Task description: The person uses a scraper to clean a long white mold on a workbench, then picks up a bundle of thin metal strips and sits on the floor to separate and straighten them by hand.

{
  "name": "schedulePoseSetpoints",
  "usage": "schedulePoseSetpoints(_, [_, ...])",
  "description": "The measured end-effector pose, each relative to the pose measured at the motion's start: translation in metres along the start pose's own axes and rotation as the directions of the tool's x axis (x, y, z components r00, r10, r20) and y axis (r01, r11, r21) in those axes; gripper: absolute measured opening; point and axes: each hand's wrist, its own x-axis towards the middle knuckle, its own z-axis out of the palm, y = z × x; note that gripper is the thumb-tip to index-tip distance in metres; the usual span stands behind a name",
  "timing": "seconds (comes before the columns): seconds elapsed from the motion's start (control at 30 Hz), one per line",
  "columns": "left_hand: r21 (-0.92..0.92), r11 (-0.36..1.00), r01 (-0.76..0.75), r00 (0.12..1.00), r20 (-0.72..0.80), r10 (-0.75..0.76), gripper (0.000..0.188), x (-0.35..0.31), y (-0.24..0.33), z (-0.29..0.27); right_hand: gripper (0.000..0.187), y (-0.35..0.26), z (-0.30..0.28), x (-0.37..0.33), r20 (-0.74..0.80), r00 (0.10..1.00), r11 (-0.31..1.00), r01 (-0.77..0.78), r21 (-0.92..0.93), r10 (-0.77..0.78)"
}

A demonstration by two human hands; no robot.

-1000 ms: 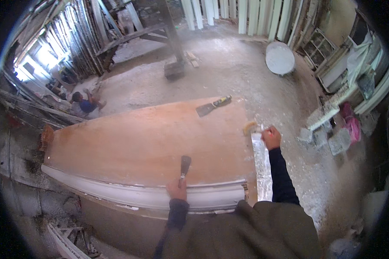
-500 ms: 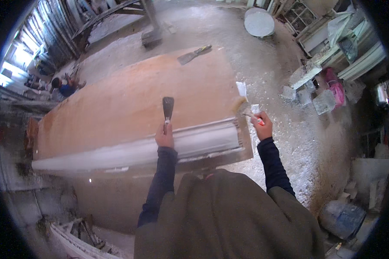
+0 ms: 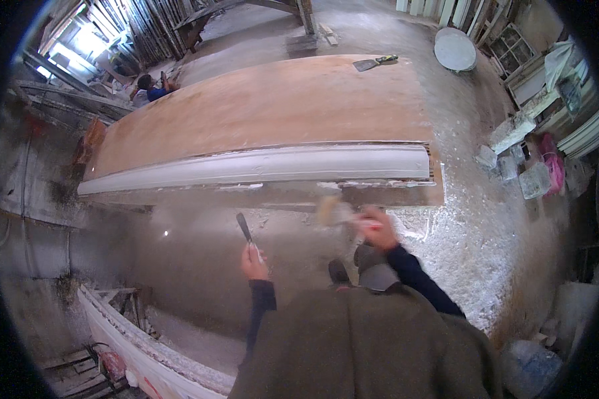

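Note:
My left hand (image 3: 254,262) is closed round the handle of a putty knife (image 3: 244,226), its dark blade pointing up and away from me. In my right hand (image 3: 381,230) is a paintbrush (image 3: 331,211) with pale bristles and a red-and-white handle; it is blurred by motion. Both hands are on my side of the table, in front of its near edge. A long white plaster moulding (image 3: 273,163) lies along the near side of the brownish tabletop (image 3: 246,110). Another putty knife (image 3: 375,63) with a yellow-and-black handle rests at the tabletop's far right.
A person (image 3: 154,88) is low beyond the table's far left. A round white lid or disc (image 3: 455,49) stands at the upper right, with clear plastic bags (image 3: 535,181) and a pink bag (image 3: 551,165) below it. A long white-edged trough or bench (image 3: 140,349) is at lower left. White debris (image 3: 432,259) covers the floor.
My view has shifted, and the table now appears farther off. Both hands have come back from above the tabletop to its near side; the brush has swung left from the moulding's right end.

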Motion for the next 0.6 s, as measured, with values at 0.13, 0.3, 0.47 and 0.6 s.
schedulePoseSetpoints(0.13, [-0.046, 0.998, 0.04, 0.996, -0.082, -0.043, 0.024, -0.033, -0.026, -0.045, 0.031, -0.052, 0.12, 0.041, 0.257, 0.941, 0.967, 0.245, -0.075, -0.218])
schedulePoseSetpoints(0.3, [-0.009, 0.996, 0.084, 0.98, -0.181, -0.084, 0.027, -0.063, -0.048, -0.072, 0.031, -0.042, 0.093, 0.048, 0.242, 0.957, 0.987, 0.158, 0.034, -0.162])
schedulePoseSetpoints(0.47, [-0.115, 0.966, 0.23, 0.951, -0.184, -0.249, 0.03, -0.086, -0.069, -0.059, 0.017, -0.002, -0.051, -0.01, -0.014, 0.996, 0.996, -0.088, 0.009, 0.088])
schedulePoseSetpoints(0.6, [-0.077, 0.986, 0.149, 0.974, -0.16, -0.16, 0.031, -0.1, -0.076, -0.023, 0.015, 0.037, -0.171, -0.07, -0.297, 0.944, 0.977, -0.181, -0.113, 0.141])
